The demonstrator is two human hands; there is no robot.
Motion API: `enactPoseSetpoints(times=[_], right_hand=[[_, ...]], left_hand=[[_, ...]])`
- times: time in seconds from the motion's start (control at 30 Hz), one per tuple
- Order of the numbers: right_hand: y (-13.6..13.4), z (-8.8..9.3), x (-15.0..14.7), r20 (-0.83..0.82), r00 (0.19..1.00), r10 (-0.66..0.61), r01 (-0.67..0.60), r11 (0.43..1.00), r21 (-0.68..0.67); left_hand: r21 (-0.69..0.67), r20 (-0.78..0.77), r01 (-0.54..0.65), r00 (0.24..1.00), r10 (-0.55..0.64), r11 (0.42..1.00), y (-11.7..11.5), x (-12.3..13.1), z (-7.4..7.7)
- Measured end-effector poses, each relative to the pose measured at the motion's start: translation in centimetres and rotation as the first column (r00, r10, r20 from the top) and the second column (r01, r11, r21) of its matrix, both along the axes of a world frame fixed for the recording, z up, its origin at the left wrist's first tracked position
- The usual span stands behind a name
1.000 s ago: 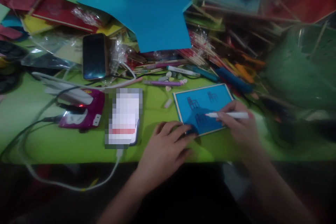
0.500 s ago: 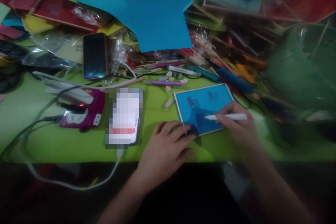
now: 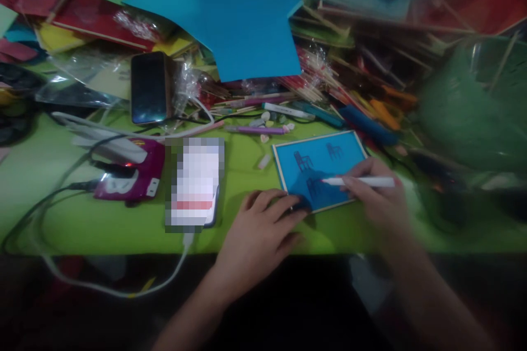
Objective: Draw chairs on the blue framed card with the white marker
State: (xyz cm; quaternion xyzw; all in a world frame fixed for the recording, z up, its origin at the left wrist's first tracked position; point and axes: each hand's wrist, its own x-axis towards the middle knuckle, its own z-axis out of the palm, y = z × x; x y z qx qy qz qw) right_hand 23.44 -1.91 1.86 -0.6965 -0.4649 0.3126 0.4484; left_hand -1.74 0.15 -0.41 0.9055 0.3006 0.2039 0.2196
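Observation:
A blue card [image 3: 319,148] with a pale stick border lies on the green table [image 3: 242,162]. Three small dark chair drawings show on it, two along the top and one lower down. My right hand [image 3: 376,192] pinches a white marker pen [image 3: 366,181], its tip at the lower chair drawing. My left hand [image 3: 267,219] rests flat with fingers spread, its fingertips on the card's lower left corner. A small pale pink piece [image 3: 264,162], perhaps a pen cap, lies just left of the card.
Left stand a phone with a blurred screen [image 3: 195,181], a magenta box with cables [image 3: 132,175] and a dark phone [image 3: 149,88]. Behind are a purple pen [image 3: 259,130], blue paper sheets [image 3: 251,22] and heaped sticks. A green rounded object [image 3: 473,104] sits at right.
My right hand has shifted slightly right with the marker pen, whose tip has moved a little right and up on the lower chair drawing. My left hand stays put.

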Motion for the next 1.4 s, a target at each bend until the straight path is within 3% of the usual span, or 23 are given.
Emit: enactPoseSetpoints(times=[0.17, 0.37, 0.53, 1.4], right_hand=[[-0.03, -0.34, 0.03, -0.027, 0.999, 0.034, -0.033, 0.999, 0.039], [0.43, -0.29, -0.08, 0.096, 0.987, 0.130, -0.129, 0.991, -0.018], [0.63, -0.19, -0.29, 0.101, 0.982, 0.158, -0.153, 0.986, -0.059], [0.89, -0.05, -0.62, 0.179, 0.970, 0.163, -0.155, 0.986, -0.057]], left_hand=[[-0.001, -0.001, -0.002, 1.000, 0.002, 1.000, -0.04, -0.03, 0.03], [-0.020, -0.023, 0.007, 1.000, -0.007, 1.000, -0.01, -0.06, 0.09], [-0.031, -0.025, 0.014, 1.000, -0.015, 0.999, 0.04, -0.06, 0.29], [-0.045, -0.035, 0.017, 0.999, -0.019, 0.999, 0.10, -0.05, 0.33]])
